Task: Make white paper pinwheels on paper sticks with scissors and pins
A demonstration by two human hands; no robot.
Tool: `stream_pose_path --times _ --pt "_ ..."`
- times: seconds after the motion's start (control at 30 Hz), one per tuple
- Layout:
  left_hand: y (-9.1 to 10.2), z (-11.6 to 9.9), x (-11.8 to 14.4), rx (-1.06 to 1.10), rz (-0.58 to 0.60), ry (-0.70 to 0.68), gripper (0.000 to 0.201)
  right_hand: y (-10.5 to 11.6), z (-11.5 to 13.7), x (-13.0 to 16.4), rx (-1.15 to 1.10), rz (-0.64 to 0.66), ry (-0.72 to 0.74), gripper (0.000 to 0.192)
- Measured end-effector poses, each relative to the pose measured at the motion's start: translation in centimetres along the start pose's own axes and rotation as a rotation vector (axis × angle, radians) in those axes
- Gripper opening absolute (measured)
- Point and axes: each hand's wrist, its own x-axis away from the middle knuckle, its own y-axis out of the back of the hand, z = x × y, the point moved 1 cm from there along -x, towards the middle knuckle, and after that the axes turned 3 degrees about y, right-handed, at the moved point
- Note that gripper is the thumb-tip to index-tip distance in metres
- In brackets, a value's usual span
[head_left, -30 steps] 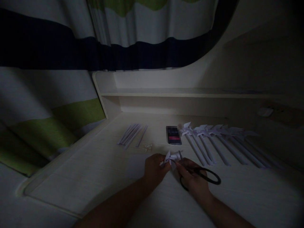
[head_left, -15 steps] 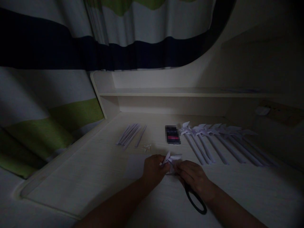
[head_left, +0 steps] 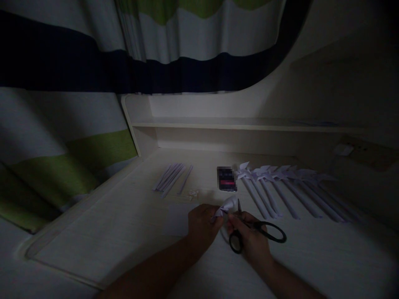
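Observation:
Low in the middle of the view, my left hand (head_left: 204,224) is closed on a folded white paper pinwheel (head_left: 229,204). Close on its right, my right hand (head_left: 249,236) grips a pair of scissors (head_left: 270,230) with black handles. The scissor blades are spread, one tip pointing up beside the pinwheel's paper and the other reaching its middle. Whether a blade touches the paper I cannot tell. A flat white sheet of paper (head_left: 176,219) lies on the desk left of my left hand, partly covered by it.
Several finished pinwheels (head_left: 280,187) on paper sticks lie in a row at the right. A dark, blurred phone-like object (head_left: 227,179) lies beside them. Several rolled paper sticks (head_left: 171,177) and small white pieces (head_left: 192,194) are at the left. A shelf (head_left: 218,123) runs along the back.
My right hand has turned and drawn slightly back from the pinwheel. The scissors have swung up, showing both handle loops and spread blades. My left hand keeps its hold on the pinwheel.

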Motion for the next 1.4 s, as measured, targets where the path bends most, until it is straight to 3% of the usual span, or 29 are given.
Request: stream_pose_path --times 0.07,0.1,0.17,0.23,0.27,0.33,0.47,0.57,0.63,0.83,0.97,1.1,1.2,1.3,1.4 --pt "0.0 0.0 0.0 -0.005 -0.011 -0.024 0.014 0.3 -0.3 -0.4 0.074 0.016 0.069 0.028" --pt "0.0 0.0 0.1 -0.016 -0.002 -0.013 0.013 0.6 -0.4 -0.7 0.148 0.035 0.170 0.026" --pt "0.0 0.0 0.0 -0.046 0.051 0.042 0.011 1.4 -0.5 -1.4 0.317 0.098 0.511 0.018" --pt "0.0 -0.1 0.0 -0.090 0.143 0.090 0.011 2.3 -0.5 -2.0 0.464 0.274 0.998 0.011" --pt "0.0 -0.1 -0.1 -0.114 0.195 0.109 0.011 2.7 -0.5 -2.3 0.547 0.379 1.144 0.012" --pt "0.0 -0.2 -0.1 -0.159 0.283 0.150 0.012 3.5 -0.5 -2.8 0.722 0.510 1.241 0.014" --pt "0.1 -0.5 -0.3 -0.147 0.355 0.254 0.017 3.9 -0.3 -2.9 0.856 0.591 1.245 0.017" --pt "0.3 -0.6 -0.4 -0.112 0.338 0.292 0.016 3.4 -0.5 -2.8 0.741 0.487 1.283 0.012" --pt "0.4 -0.7 -0.4 -0.104 0.307 0.299 0.015 2.9 -0.7 -2.6 0.601 0.372 1.225 0.010" --pt "0.6 -0.8 -0.3 -0.075 0.202 0.280 0.014 1.6 -0.7 -1.6 0.301 0.156 0.609 0.011" --pt "0.6 -0.8 -0.1 -0.066 0.122 0.182 0.014 0.7 -0.3 -0.8 0.162 0.063 0.332 0.027" --pt "0.4 -0.6 0.2 -0.064 0.035 0.050 0.016 -0.3 -0.7 0.0 -0.068 -0.006 0.053 0.028" --pt "0.3 -0.5 0.2 -0.075 0.021 0.010 0.016 -0.1 -1.1 0.0 -0.013 0.023 0.145 0.027" --pt "0.3 -0.5 0.2 -0.053 0.064 0.077 0.014 1.0 -1.6 -0.9 0.147 0.085 0.381 0.019" --pt "0.4 -0.7 0.1 -0.029 0.144 0.166 0.011 2.4 -1.4 -1.9 0.417 0.270 0.978 0.009"
